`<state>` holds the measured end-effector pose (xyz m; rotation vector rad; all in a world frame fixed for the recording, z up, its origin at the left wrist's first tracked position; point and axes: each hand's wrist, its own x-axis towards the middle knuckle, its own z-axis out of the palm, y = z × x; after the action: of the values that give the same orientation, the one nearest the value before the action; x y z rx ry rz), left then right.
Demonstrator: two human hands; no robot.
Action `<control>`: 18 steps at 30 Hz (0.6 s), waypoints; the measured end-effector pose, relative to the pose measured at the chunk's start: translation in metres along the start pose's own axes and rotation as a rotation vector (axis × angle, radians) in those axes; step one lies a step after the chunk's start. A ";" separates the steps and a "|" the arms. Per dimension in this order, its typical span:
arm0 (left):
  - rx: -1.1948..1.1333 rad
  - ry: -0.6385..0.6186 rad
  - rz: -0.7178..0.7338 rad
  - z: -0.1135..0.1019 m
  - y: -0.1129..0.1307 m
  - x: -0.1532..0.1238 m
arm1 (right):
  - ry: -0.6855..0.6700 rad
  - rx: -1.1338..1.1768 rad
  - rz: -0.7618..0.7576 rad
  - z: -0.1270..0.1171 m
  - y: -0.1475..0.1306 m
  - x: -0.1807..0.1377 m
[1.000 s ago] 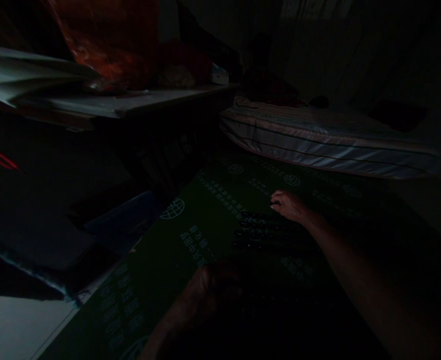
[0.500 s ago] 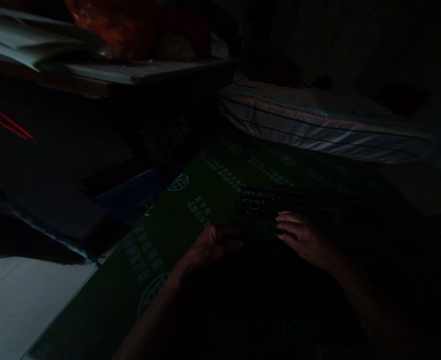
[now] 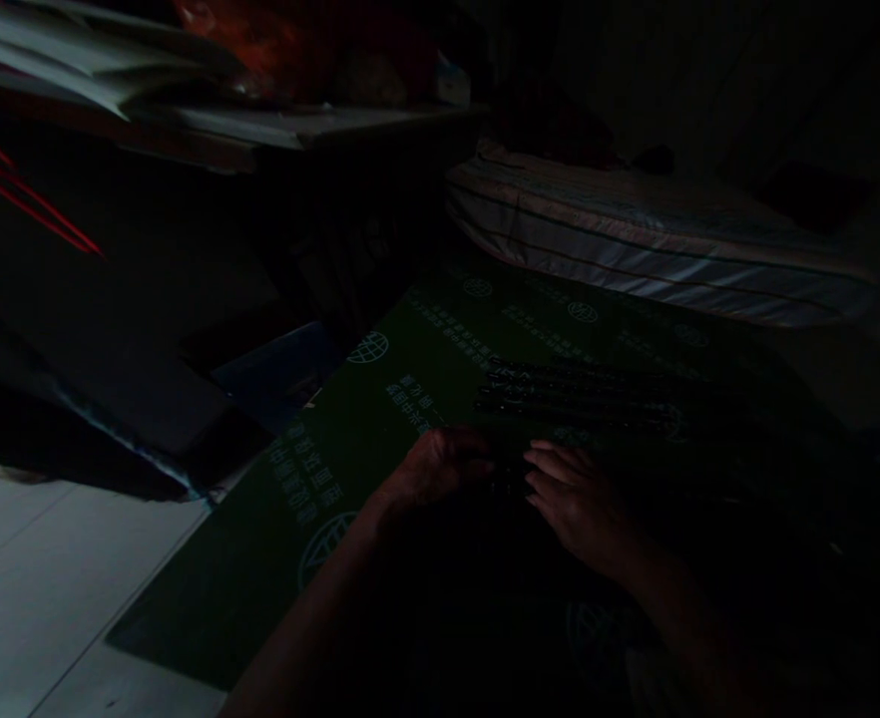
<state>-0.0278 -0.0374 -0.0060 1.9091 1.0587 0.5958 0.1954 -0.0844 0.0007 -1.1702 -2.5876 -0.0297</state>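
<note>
The light is very dim. My left hand (image 3: pixel 451 464) is closed, its thumb and fingers pinching the end of a dark strip with small pale dots (image 3: pixel 509 483). Close by on the right, my right hand (image 3: pixel 571 494) has its fingers bent together over the same strip; their grip is partly lost in shadow. Just beyond both hands, several similar dark strips (image 3: pixel 530 391) with glinting dots lie side by side on a green printed board (image 3: pixel 410 399). The strips' right ends fade into darkness.
A mattress with a striped side (image 3: pixel 635 249) lies at the board's far end. At upper left stands a cluttered table (image 3: pixel 260 125) with an orange plastic bag (image 3: pixel 252 45). Below it are a blue box (image 3: pixel 279 369) and red cords (image 3: pixel 43 204). Pale floor tiles (image 3: pixel 36 568) show at lower left.
My right hand has moved left along the strip, closer to my left hand. The view has shifted slightly, showing more of the floor and the board's near left corner.
</note>
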 end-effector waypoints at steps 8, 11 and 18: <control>0.028 -0.003 0.011 0.000 -0.001 0.001 | 0.040 -0.056 -0.024 0.008 -0.002 -0.004; 0.055 0.005 0.003 0.000 0.000 0.000 | 0.054 -0.053 -0.021 0.009 -0.004 -0.005; 0.006 -0.011 0.000 -0.001 0.005 0.000 | 0.060 -0.041 -0.021 0.010 -0.004 -0.006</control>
<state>-0.0266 -0.0387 -0.0010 1.9156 1.0544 0.5829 0.1935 -0.0906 -0.0107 -1.1380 -2.5580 -0.1218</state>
